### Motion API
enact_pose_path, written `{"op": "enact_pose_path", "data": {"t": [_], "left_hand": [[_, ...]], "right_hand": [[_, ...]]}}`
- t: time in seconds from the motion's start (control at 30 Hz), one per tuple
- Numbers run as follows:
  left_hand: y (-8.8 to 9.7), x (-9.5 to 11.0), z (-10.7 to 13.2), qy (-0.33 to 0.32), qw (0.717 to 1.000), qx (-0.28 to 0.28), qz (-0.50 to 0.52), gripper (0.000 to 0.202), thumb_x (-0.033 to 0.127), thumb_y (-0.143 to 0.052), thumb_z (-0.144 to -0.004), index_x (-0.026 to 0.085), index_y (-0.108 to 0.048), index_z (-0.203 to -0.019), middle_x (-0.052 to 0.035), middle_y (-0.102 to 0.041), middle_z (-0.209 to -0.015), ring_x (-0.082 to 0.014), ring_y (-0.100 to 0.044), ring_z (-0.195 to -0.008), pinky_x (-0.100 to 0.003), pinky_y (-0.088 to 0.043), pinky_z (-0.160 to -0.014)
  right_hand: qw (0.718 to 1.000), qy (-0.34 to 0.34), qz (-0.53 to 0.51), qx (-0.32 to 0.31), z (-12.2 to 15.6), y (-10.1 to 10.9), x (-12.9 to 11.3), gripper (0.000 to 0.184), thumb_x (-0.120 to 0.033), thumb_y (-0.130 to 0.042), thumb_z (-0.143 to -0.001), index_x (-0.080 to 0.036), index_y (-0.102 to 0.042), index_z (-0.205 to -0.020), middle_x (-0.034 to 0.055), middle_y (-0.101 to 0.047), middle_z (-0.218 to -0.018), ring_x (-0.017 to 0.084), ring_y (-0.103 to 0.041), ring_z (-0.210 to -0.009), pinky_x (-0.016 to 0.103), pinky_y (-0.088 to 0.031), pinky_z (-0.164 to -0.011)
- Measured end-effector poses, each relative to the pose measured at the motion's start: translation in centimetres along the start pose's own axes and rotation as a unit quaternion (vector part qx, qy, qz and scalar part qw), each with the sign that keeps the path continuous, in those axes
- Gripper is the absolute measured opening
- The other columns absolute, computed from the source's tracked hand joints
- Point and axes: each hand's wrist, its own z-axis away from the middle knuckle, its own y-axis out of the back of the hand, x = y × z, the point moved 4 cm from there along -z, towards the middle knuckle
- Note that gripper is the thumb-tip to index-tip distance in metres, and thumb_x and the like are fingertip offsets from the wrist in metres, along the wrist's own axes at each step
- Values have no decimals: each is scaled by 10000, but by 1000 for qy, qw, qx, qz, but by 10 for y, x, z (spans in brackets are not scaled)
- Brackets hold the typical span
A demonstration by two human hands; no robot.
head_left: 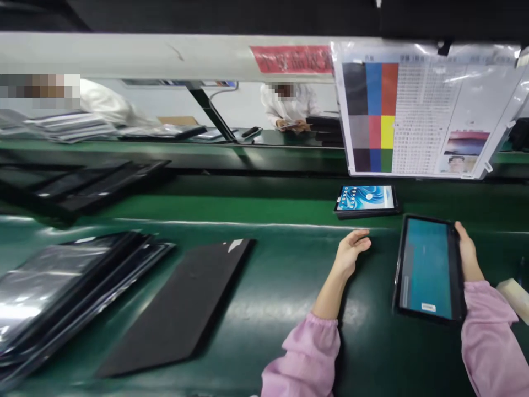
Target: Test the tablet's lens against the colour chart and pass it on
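My right hand (468, 251) grips the far right edge of a black tablet (427, 268) whose screen glows teal; the tablet is held upright lengthwise just above the green belt (289, 275). My left hand (351, 249) hovers empty with loosely curled fingers, just left of that tablet. A second tablet (366, 199) with a blue wallpaper lies flat on the belt beyond my left hand, not touched by either hand. Both my sleeves are pink.
A dark flat panel (182, 306) lies on the belt at centre left, with stacked bagged tablets (61, 286) further left. A colour test chart (417, 113) hangs at upper right. Across the line, two people in white coats work at benches. A pale object (514, 298) sits at far right.
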Motion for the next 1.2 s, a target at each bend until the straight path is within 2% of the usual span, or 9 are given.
{"op": "enact_pose_path", "data": {"t": [0.13, 0.23, 0.37, 0.47, 0.53, 0.67, 0.8, 1.0, 1.2], "left_hand": [[-7, -8, 3, 19, 999, -15, -33, 388, 329, -903, -602, 133, -750, -900, -90, -744, -904, -219, -688, -851, -323, -592, -730], [-6, -6, 4, 15, 998, -6, -61, 305, 271, -794, -715, 133, -760, -984, -106, -749, -982, -206, -674, -867, -266, -553, -669], [-1, 0, 2, 0, 995, 25, -99, 289, 198, -682, -776, 136, -753, -1049, -100, -736, -1045, -156, -602, -748, -233, -473, -598], [-2, 4, 2, -19, 993, 37, -111, 364, 104, -722, -671, 136, -760, -1032, -62, -728, -1003, -120, -531, -691, -234, -461, -656], [-3, 8, 1, -33, 993, 44, -108, 445, 54, -741, -590, 139, -767, -1026, -25, -708, -931, -109, -503, -703, -220, -443, -685], [-6, 12, -2, -37, 994, 42, -91, 516, 44, -735, -531, 148, -777, -1035, 15, -651, -826, -107, -500, -712, -202, -419, -666], [-9, 13, -3, -29, 996, 23, -75, 455, 76, -760, -532, 155, -793, -978, -9, -688, -861, -118, -542, -733, -213, -446, -672], [-8, 15, -3, -43, 996, 57, -52, 384, 120, -787, -574, 165, -799, -955, -62, -759, -1040, -162, -612, -850, -267, -530, -779], [-8, 15, -3, -48, 994, 87, -43, 355, 88, -767, -619, 158, -789, -966, -70, -768, -1081, -166, -646, -867, -286, -566, -818]], "right_hand": [[987, 50, 102, -117, 27, -39, -2, 614, -671, -669, -854, -94, -771, -1040, 150, -746, -1069, 329, -698, -1054, 460, -576, -951], [960, 136, 167, -177, 50, -57, -13, 752, -729, -622, -840, -187, -677, -1358, 110, -509, -1546, 331, -374, -1492, 506, -296, -1243], [913, 216, 250, -241, 85, -61, -29, 966, -697, -770, -723, -271, -498, -1547, 76, -279, -1689, 360, -147, -1574, 614, -42, -1268], [837, 336, 348, -256, 120, -66, -39, 968, -614, -750, -794, -261, -373, -1613, 100, -274, -1684, 391, -124, -1572, 669, 66, -1227], [788, 402, 391, -253, 145, -74, -43, 896, -576, -694, -859, -265, -335, -1618, 112, -272, -1680, 402, -136, -1567, 697, 56, -1210], [760, 403, 449, -242, 177, -90, -40, 942, -565, -745, -841, -232, -303, -1604, 165, -139, -1707, 441, -131, -1560, 756, -41, -1187], [722, 398, 516, -231, 180, -91, -42, 946, -467, -796, -817, -222, -300, -1585, 195, -108, -1707, 445, -126, -1562, 786, -81, -1168], [740, 417, 496, -179, 164, -70, -74, 656, -516, -549, -950, -235, -411, -1527, 185, -136, -1696, 448, -135, -1562, 780, -99, -1166], [718, 405, 499, -266, 154, -66, -73, 726, -587, -636, -896, -316, -395, -1525, 139, -121, -1706, 481, -116, -1557, 844, -106, -1120]]}}
